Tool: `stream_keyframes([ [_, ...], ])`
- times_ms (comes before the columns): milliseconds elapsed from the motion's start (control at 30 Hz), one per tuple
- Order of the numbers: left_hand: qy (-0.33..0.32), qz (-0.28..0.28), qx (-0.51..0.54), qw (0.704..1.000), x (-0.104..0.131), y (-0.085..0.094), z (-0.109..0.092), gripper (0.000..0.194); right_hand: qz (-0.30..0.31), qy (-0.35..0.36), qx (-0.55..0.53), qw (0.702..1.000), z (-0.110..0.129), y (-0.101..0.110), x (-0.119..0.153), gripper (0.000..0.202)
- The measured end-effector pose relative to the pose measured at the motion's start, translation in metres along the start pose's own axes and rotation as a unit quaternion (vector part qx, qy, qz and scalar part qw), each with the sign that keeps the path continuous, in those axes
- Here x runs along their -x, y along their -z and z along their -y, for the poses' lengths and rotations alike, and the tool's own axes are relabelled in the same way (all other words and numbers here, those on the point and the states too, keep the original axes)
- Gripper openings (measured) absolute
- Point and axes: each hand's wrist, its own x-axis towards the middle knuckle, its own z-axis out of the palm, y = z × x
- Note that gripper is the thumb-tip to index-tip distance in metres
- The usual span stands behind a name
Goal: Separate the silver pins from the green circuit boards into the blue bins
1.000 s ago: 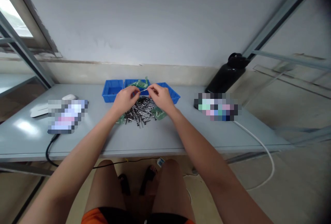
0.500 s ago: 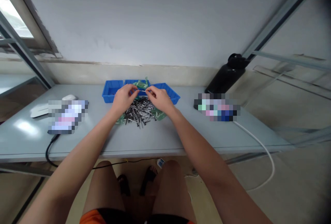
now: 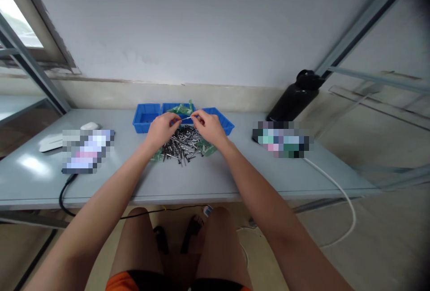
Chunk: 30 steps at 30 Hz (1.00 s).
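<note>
A thin, shiny metal pin (image 3: 186,118) spans the gap between my hands above the table. My left hand (image 3: 164,126) pinches its left end with thumb and fingers. At the other end, the fingertips of my right hand (image 3: 208,125) are closed on it. Right below lies a heap of loose metal pins (image 3: 183,145), screw-like, some with dark heads; their exact kind is too small to tell. Green plastic film (image 3: 206,147) peeks out at the sides of the heap. Behind my hands stand the left blue bin (image 3: 143,127), the middle blue bin (image 3: 168,106) and the right blue bin (image 3: 225,123).
A phone-like device (image 3: 89,152) with a black cable lies at the left, near a white mouse-like object (image 3: 90,126). To the right, another device (image 3: 280,141) with a white cable leans against a black bottle (image 3: 294,98). The grey table (image 3: 188,188) meets a wall behind.
My left hand has dropped slightly and my right hand has risen slightly, so the pin now tilts up to the right and more of it shows. The heap looks unchanged.
</note>
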Motion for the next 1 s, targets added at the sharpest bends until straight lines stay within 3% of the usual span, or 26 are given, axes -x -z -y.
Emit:
stream_keyframes([
  [333, -0.003, -0.029, -0.007, 1.0, 0.0, 0.001, -0.003, 0.01, -0.012, -0.002, 0.002, 1.0, 0.0, 0.0, 0.0, 0.02],
  [633, -0.06, -0.088, 0.051, 0.993, -0.002, 0.002, -0.003, 0.005, 0.037, -0.012, 0.004, 0.999, -0.002, -0.005, 0.0, 0.019],
  [833, -0.108, -0.079, 0.061, 0.989, 0.0, 0.003, -0.008, 0.004, 0.08, -0.006, 0.015, 0.997, 0.002, -0.004, 0.001, 0.019],
  [1000, -0.091, -0.064, 0.056, 0.992, 0.001, 0.005, -0.01, 0.007, 0.068, -0.004, 0.017, 0.998, 0.001, -0.004, 0.0, 0.02],
])
